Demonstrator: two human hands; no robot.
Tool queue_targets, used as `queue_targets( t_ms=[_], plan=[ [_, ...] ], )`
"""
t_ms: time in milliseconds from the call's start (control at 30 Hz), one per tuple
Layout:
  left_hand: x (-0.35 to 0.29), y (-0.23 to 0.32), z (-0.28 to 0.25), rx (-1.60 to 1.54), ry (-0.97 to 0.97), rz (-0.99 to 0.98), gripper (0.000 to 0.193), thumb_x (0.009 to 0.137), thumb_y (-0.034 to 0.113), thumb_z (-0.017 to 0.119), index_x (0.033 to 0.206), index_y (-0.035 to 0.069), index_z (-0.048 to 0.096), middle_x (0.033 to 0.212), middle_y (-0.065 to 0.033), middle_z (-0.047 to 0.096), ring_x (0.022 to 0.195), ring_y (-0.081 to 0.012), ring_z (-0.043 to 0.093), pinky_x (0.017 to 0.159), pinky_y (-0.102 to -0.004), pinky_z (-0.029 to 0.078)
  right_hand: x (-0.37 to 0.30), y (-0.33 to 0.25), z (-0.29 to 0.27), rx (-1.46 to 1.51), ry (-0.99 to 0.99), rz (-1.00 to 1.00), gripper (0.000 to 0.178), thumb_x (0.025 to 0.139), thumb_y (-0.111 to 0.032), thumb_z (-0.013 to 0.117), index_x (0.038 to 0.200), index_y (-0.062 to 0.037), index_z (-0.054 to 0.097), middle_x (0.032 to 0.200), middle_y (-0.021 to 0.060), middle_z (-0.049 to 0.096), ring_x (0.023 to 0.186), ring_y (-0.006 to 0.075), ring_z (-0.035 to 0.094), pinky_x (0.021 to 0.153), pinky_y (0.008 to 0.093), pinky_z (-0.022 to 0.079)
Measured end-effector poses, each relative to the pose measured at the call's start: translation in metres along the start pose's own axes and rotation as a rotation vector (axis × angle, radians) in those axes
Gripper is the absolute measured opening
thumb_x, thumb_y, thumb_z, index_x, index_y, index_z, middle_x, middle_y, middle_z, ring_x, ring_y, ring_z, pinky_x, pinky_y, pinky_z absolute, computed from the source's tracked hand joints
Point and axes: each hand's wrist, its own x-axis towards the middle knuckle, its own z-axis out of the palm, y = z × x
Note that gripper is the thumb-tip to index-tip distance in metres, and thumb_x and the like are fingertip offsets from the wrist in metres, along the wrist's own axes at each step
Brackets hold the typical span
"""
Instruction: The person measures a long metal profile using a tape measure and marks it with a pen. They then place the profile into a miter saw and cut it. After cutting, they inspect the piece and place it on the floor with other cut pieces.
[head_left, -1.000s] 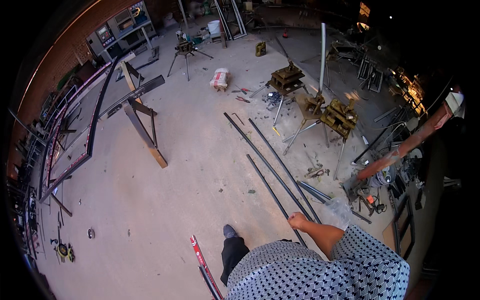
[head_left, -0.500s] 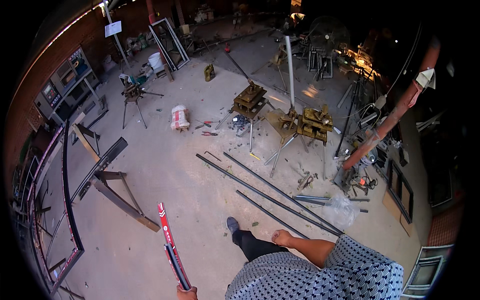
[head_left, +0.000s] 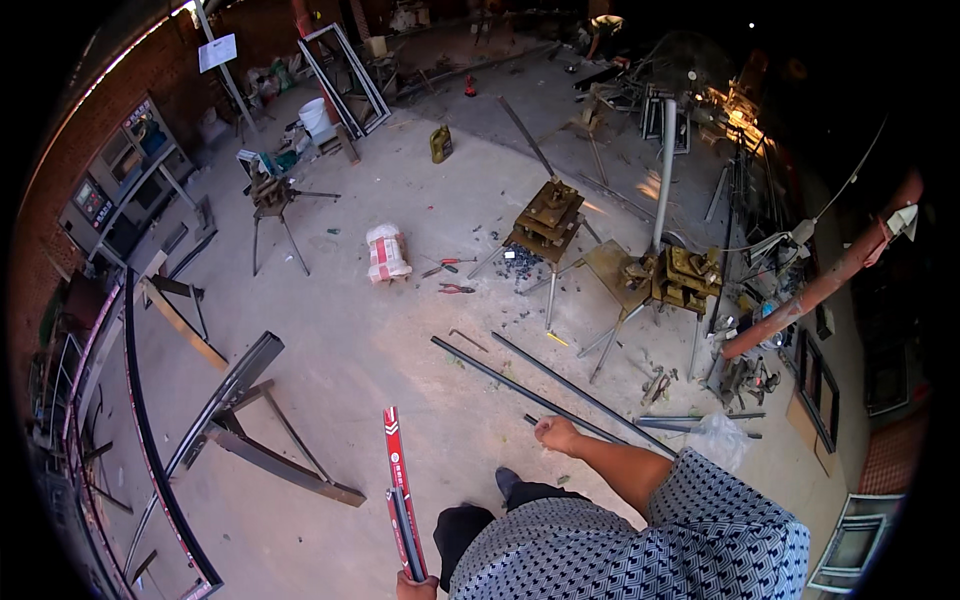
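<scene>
My left hand (head_left: pixel 417 588), at the lower edge, is closed round the lower ends of a pair of narrow metal profiles. The longer profile (head_left: pixel 393 446) has a red printed face; a shorter dark grey one (head_left: pixel 404 520) lies along it. Both point up and away from me. My right hand (head_left: pixel 557 436) hangs in front of my body with its fingers curled in, and I see nothing in it. Behind that hand on the floor shows the end of a short dark bar (head_left: pixel 530 418). Long dark bars (head_left: pixel 500 379) lie just beyond, apart from the hand.
Left stands a trestle (head_left: pixel 290 468) bearing a long profile, beside curved frames (head_left: pixel 150 440). Ahead are stands with brassy presses (head_left: pixel 548 212), a red-and-white sack (head_left: pixel 387 253) and pliers (head_left: pixel 456 288). A leaning red post (head_left: pixel 810 290) and clear plastic (head_left: pixel 718 440) are at right.
My view has shifted, and the floor things now sit further right. I have stepped forward, the profiles still in my left hand. My right hand has swung up and forward.
</scene>
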Motion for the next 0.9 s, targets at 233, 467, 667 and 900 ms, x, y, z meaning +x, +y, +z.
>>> queue_targets(
  t_ms=[233, 467, 667, 900],
  plan=[
    [0.168, 0.103, -0.058, -0.084, -0.033, 0.061, 0.044, 0.071, 0.020, 0.075, 0.106, -0.002, 0.064, 0.088, -0.0177, 0.071, 0.083, -0.0327, 0.071, 0.081, -0.0397, 0.056, 0.074, -0.118, 0.016, 0.147, 0.091, -0.017, 0.020, 0.095, -0.015, 0.064, 0.107, -0.0004, 0.070, 0.083, 0.0052, 0.068, 0.069, 0.0132, 0.063, 0.060, 0.0309, 0.052],
    [0.330, 0.220, -0.142, 0.075, -0.145, 0.281, 0.041, 0.073, 0.021, 0.073, 0.105, -0.004, 0.062, 0.084, -0.0185, 0.069, 0.078, -0.0329, 0.068, 0.079, -0.0398, 0.055, 0.069, -0.146, 0.052, 0.277, 0.172, 0.255, 0.017, 0.097, -0.020, 0.063, 0.101, -0.0042, 0.069, 0.085, 0.0040, 0.067, 0.073, 0.0148, 0.065, 0.065, 0.0314, 0.055],
    [0.413, 0.335, -0.174, -0.024, -0.300, 0.213, 0.029, 0.075, 0.014, 0.073, 0.096, 0.000, 0.059, 0.078, -0.0051, 0.062, 0.069, -0.0166, 0.057, 0.067, -0.0329, 0.049, 0.110, -0.202, 0.028, 0.332, 0.379, 0.130, 0.022, 0.099, -0.019, 0.063, 0.110, -0.0012, 0.069, 0.089, 0.0049, 0.069, 0.075, 0.0127, 0.065, 0.066, 0.0287, 0.054],
    [0.509, 0.413, -0.144, -0.042, -0.296, 0.167, 0.025, 0.072, 0.010, 0.074, 0.090, 0.003, 0.057, 0.075, -0.0003, 0.057, 0.066, -0.0124, 0.052, 0.061, -0.0308, 0.045, 0.235, -0.348, -0.101, 0.331, 0.730, -0.249, 0.027, 0.103, -0.023, 0.063, 0.116, -0.0007, 0.070, 0.085, 0.0053, 0.070, 0.081, 0.0119, 0.063, 0.077, 0.0297, 0.051]
  ],
)
